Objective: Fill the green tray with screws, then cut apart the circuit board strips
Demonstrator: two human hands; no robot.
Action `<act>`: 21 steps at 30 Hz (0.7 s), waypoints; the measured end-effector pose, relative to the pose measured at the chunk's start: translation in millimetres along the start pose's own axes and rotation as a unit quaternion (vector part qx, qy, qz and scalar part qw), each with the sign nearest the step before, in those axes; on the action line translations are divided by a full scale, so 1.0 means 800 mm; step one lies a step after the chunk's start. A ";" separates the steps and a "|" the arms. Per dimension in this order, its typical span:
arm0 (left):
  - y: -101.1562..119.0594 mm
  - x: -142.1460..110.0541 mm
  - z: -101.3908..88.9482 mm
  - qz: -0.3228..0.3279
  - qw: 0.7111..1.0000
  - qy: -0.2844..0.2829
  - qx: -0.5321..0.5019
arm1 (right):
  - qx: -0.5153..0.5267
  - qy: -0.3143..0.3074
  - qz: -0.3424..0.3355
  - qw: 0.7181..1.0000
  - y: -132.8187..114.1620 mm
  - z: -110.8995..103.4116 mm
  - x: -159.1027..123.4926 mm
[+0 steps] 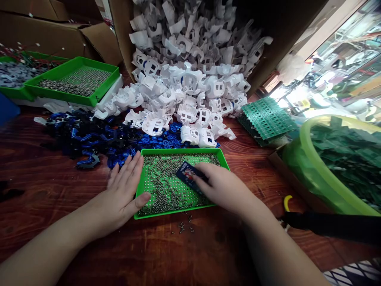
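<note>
A shallow green tray [178, 216] lies on the wooden table in front of me, its perforated floor strewn with small metal screws [162, 198]. Against the tray's left rim rests my left hand [123, 190], fingers stretched out and the thumb over the near left edge. My right hand [218, 184] grips a dark printed card [189, 176] over the right half of the tray, tilted down toward the screws. Whether the card's lower edge touches them is hard to tell. Several loose screws [181, 227] lie on the table just before the tray.
White plastic shells [190, 85] spill from a cardboard box behind the tray. Blue and black parts [89, 135] are heaped at left. Another green tray [86, 99] of small metal pieces stands back left. On the right are green mesh sheets [266, 119] and a yellow-green tub [306, 159].
</note>
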State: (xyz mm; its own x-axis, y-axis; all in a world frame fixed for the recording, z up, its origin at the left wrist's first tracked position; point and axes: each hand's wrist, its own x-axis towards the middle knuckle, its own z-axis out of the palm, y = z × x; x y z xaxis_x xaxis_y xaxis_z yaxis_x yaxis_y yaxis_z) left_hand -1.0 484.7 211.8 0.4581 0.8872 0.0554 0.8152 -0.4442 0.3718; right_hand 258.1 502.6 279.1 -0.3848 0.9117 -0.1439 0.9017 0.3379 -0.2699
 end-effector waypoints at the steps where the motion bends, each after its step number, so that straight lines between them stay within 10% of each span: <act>1: 0.001 0.000 -0.001 -0.003 1.000 0.002 0.000 | -0.001 0.014 0.030 0.999 0.008 -0.003 0.001; 9: -0.005 0.000 0.005 0.011 1.000 0.003 0.002 | -0.166 0.049 0.200 0.964 0.032 -0.014 0.000; 21: -0.004 0.001 0.004 0.011 1.000 -0.004 0.005 | -0.064 0.074 -0.009 0.995 -0.044 0.024 -0.003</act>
State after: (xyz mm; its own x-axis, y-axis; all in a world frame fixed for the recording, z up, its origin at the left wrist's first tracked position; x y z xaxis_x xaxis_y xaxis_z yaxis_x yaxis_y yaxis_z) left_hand -2.2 486.7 207.8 0.4794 0.8758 0.0567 0.8079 -0.4656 0.3614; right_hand 223.5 484.3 270.9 -0.3764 0.9264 0.0039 0.9162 0.3729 -0.1467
